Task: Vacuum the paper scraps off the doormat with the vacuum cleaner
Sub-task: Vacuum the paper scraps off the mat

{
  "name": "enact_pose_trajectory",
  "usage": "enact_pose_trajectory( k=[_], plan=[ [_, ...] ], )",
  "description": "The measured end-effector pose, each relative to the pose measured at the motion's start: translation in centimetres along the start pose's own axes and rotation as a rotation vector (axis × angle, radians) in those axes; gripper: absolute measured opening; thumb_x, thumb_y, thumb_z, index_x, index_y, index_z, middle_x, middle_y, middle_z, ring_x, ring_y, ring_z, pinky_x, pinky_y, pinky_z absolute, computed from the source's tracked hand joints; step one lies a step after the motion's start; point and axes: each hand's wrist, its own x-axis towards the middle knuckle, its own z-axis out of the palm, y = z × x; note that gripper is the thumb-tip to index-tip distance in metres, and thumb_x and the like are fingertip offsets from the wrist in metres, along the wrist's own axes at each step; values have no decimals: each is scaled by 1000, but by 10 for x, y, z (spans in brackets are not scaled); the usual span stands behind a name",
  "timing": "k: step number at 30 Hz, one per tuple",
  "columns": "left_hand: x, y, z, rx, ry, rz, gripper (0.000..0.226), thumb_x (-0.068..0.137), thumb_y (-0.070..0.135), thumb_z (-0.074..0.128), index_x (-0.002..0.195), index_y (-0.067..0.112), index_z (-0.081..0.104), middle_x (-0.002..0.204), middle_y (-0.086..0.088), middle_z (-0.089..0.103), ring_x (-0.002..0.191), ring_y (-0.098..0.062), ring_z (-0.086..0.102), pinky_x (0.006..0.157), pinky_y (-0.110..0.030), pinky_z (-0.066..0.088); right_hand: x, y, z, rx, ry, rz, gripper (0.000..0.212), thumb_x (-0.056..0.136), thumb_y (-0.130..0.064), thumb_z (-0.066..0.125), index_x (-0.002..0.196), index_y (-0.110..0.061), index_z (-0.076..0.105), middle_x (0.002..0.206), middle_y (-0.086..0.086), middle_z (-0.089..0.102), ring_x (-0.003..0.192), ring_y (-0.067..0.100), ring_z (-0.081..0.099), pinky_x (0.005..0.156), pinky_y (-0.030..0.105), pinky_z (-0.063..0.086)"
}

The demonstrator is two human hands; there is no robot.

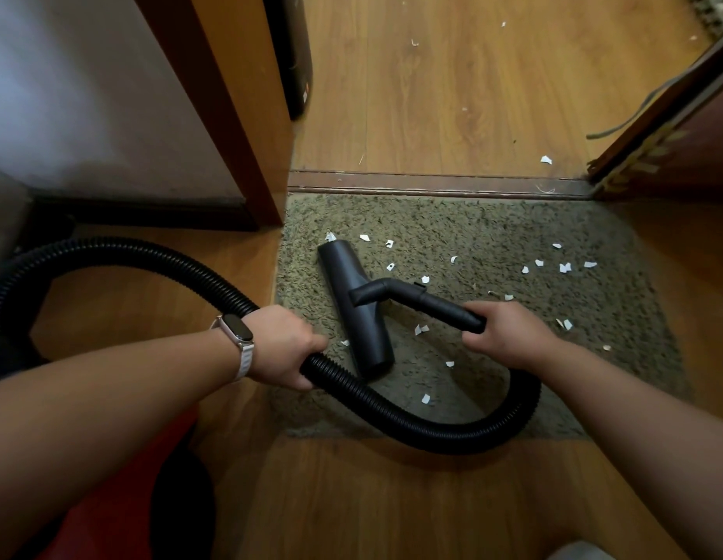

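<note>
A shaggy grey-green doormat (513,236) lies on the wood floor below a door threshold. Several white paper scraps (563,267) are scattered over it, mostly to the right of the black vacuum nozzle head (353,301), which rests flat on the mat's left part. My right hand (503,333) is closed around the black tube behind the nozzle. My left hand (289,345), with a watch on its wrist, grips the black ribbed hose (432,432), which loops from left across the mat's near edge and up to my right hand.
A wooden door frame (246,127) stands at the left, with a wall beside it. The brown threshold strip (432,183) crosses behind the mat. A dark door edge (675,127) is at the right. A few scraps (545,159) lie on the floor beyond. Something red (121,507) sits at lower left.
</note>
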Motion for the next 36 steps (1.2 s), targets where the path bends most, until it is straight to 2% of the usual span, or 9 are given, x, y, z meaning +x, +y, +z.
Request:
enact_pose_trajectory(
  k=[4, 9, 16, 20, 22, 25, 31, 36],
  plan=[
    [-5, 1, -1, 11, -66, 25, 40, 82, 62, 52, 100, 26, 57, 95, 3, 67, 88, -22, 65, 77, -36, 54, 2, -24, 8, -31, -32, -91, 26, 78, -36, 65, 105, -35, 64, 78, -7, 65, 75, 19, 61, 62, 28, 45],
    [-8, 2, 3, 32, -88, 44, 42, 84, 62, 52, 104, 25, 58, 97, 2, 67, 89, -24, 66, 77, -36, 54, 3, -35, 17, -106, -55, -168, 20, 79, -38, 63, 96, -28, 60, 68, -7, 57, 69, 18, 54, 59, 28, 37],
    [-1, 2, 1, -9, -15, 10, 39, 82, 61, 53, 98, 25, 57, 92, 3, 67, 85, -23, 66, 75, -35, 55, -1, -8, -2, -66, -62, -66, 20, 77, -35, 66, 96, -30, 65, 73, -6, 64, 73, 16, 61, 64, 30, 49],
    [4, 4, -4, -26, 26, -20, 38, 82, 61, 53, 95, 25, 58, 87, 4, 66, 81, -21, 65, 73, -33, 55, -4, 19, -13, -23, -38, 17, 18, 75, -37, 67, 92, -43, 63, 71, -9, 65, 72, 13, 62, 66, 30, 50],
    [5, 6, -6, -38, 34, -15, 39, 82, 61, 53, 94, 25, 59, 86, 5, 66, 79, -20, 65, 73, -33, 56, -4, 26, -16, -9, -27, 36, 14, 76, -36, 68, 88, -41, 63, 70, -8, 65, 72, 14, 62, 67, 31, 51],
    [6, 8, -7, -37, 35, -11, 38, 82, 62, 53, 93, 26, 58, 85, 5, 66, 79, -19, 65, 73, -33, 56, -5, 27, -16, -1, -15, 47, 16, 77, -35, 68, 93, -33, 67, 71, -4, 66, 70, 14, 62, 68, 32, 52],
    [2, 8, -6, 0, 5, 23, 39, 83, 62, 51, 97, 26, 57, 91, 3, 66, 84, -22, 65, 76, -34, 55, -4, 10, -9, 25, -28, 18, 19, 77, -37, 68, 95, -41, 64, 71, -9, 64, 69, 8, 60, 56, 25, 42],
    [-5, 7, -2, 13, -54, 52, 40, 84, 60, 52, 102, 25, 60, 95, 2, 68, 88, -23, 66, 76, -33, 52, 3, -26, 0, -19, -38, -111, 32, 77, -35, 65, 108, -40, 64, 76, -9, 66, 73, 16, 62, 64, 28, 50]
  ],
)
